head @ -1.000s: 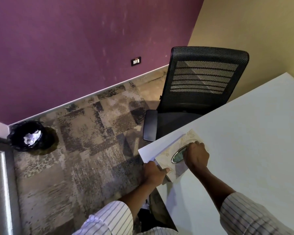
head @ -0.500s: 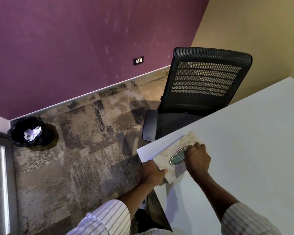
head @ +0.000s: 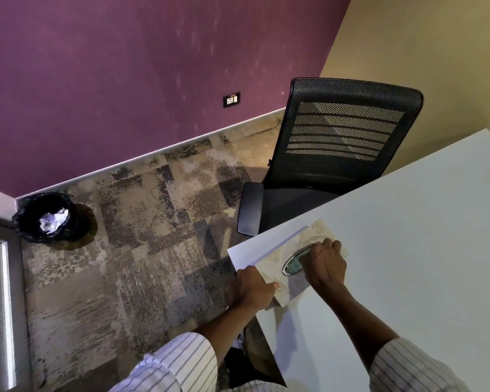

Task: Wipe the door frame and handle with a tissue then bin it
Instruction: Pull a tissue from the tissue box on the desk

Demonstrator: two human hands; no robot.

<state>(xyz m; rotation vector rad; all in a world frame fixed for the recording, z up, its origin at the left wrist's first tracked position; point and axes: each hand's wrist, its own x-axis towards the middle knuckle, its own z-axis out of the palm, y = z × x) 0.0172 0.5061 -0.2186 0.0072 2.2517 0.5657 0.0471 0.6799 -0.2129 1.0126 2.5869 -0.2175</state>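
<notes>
Left hand [head: 252,288] grips tissue box [head: 294,260] end at surface [head: 408,250] corner, right hand [head: 324,263] fingers curled into its oval slot, no tissue visible yet; hard tug may tear tissue or drag box off edge

An office room: a black mesh-backed swivel chair [head: 340,154] is drawn up to a plain white surface [head: 408,250], with patterned carpet tiles [head: 142,250] and a lined waste bin [head: 44,219] in the corner.
</notes>
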